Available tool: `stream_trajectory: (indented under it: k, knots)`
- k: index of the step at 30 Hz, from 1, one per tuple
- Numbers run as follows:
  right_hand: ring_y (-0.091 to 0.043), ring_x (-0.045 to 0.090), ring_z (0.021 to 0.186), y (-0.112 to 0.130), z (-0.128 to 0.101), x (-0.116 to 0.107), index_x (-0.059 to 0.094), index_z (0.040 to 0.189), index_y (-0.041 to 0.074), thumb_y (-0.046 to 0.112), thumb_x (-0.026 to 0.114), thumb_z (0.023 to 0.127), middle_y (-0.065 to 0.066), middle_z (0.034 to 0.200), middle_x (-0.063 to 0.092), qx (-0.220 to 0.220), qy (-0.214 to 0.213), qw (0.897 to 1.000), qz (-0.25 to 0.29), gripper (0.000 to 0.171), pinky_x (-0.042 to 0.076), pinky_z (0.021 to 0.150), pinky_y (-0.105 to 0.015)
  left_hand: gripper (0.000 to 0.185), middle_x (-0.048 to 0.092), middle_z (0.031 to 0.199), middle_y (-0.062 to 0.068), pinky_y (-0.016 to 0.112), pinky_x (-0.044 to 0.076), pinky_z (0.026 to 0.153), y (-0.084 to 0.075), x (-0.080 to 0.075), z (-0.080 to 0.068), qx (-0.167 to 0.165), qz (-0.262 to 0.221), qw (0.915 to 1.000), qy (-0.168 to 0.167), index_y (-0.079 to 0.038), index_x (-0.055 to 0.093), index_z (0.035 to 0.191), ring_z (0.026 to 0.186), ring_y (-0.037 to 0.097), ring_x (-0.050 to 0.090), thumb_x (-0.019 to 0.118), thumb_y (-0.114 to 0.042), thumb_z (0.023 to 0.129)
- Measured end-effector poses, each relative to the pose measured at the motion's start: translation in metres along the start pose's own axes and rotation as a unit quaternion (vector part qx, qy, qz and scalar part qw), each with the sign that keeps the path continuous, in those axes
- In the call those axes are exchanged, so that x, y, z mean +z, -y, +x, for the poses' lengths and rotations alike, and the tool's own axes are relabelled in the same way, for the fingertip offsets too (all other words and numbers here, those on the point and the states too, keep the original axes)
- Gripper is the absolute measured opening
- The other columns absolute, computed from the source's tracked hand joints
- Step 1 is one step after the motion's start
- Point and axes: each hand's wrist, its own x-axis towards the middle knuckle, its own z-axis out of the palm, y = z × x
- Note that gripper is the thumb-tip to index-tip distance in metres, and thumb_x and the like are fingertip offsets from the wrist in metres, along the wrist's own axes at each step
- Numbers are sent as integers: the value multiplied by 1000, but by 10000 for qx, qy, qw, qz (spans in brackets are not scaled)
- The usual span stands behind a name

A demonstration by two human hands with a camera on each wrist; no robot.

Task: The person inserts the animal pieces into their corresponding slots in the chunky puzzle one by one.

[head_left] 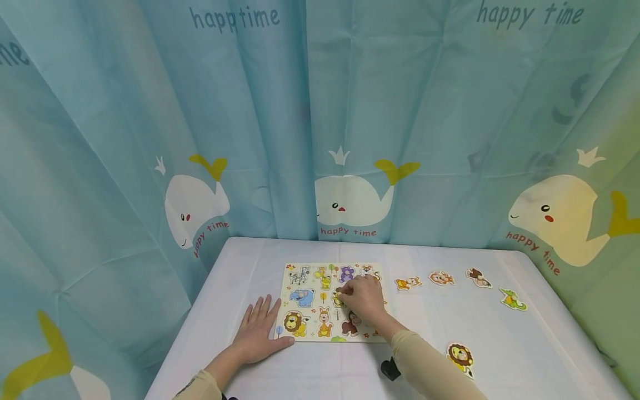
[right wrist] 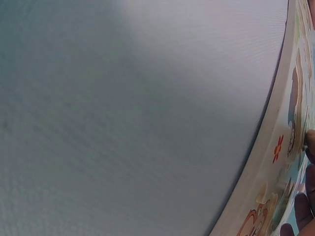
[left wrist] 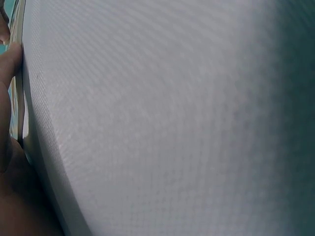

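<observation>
A wooden animal puzzle board lies flat on the table, with zebra, giraffe, blue elephant, lion, kangaroo and other pictures. My left hand lies with spread fingers at the board's left side, its thumb on the lower left corner. Over the board's right half, my right hand pinches a small yellow animal puzzle piece at the middle row. The hand hides part of that piece and several pictures behind it. In the right wrist view, fingertips are just seen above the board's surface.
Right of the board lie loose pieces: an orange animal, a monkey, a brown animal, a green reptile and a lion piece. A whale-print curtain hangs behind the white table.
</observation>
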Motion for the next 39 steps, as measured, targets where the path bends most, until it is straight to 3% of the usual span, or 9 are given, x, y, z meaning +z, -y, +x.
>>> stream_trajectory:
  k: [11,25,39]
  knots:
    - [-16,49,86,2,-2,-2,76,76,24,30,86,83,12,78,60,77,39,9999,76,13,41,80,-43,107,17,169,19,58,1,124,0,0,0,0,-8,10000,3,-6,30,161,156,40,7,65,-72,85]
    - [-15,48,83,4,-4,-2,75,74,24,31,86,83,12,76,58,28,-33,10000,67,16,40,77,-42,107,15,168,22,59,2,123,-13,-14,-5,-56,-77,9995,301,-3,27,161,155,42,5,65,-70,87]
    - [-15,47,82,2,-3,0,75,76,24,32,86,82,13,74,56,-9,-73,10000,-23,15,40,76,-41,107,14,168,22,60,1,123,-12,-13,-3,-45,-90,9994,322,-3,27,161,155,42,5,65,-69,87]
